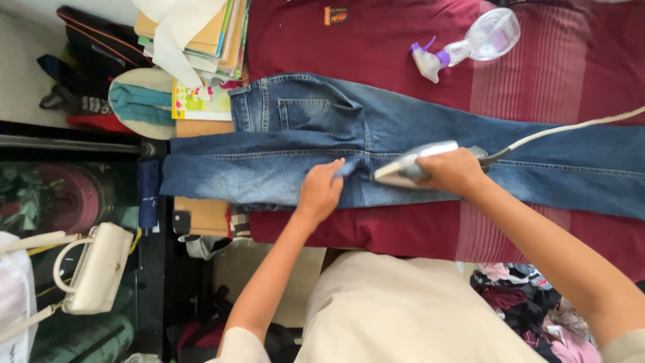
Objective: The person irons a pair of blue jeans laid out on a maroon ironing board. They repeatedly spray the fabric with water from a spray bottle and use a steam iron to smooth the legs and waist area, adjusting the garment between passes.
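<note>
Ironing surface: maroon cloth (403,40), bare above and below the legs, giving room to slide.
Jeans (302,134): spread flat across it, waistband left.
Iron (413,165): right hand (453,171) clamped on its handle, tip at the crotch seam.
Left hand (321,191): fingers pinching denim taut; the next stroke likely needs that fold flat.
Spray bottle (470,44): well apart.

My right hand (451,171) hides the iron (410,165) handle; the jeans (322,148) legs and the iron's cord (571,128) run off the right edge
</note>
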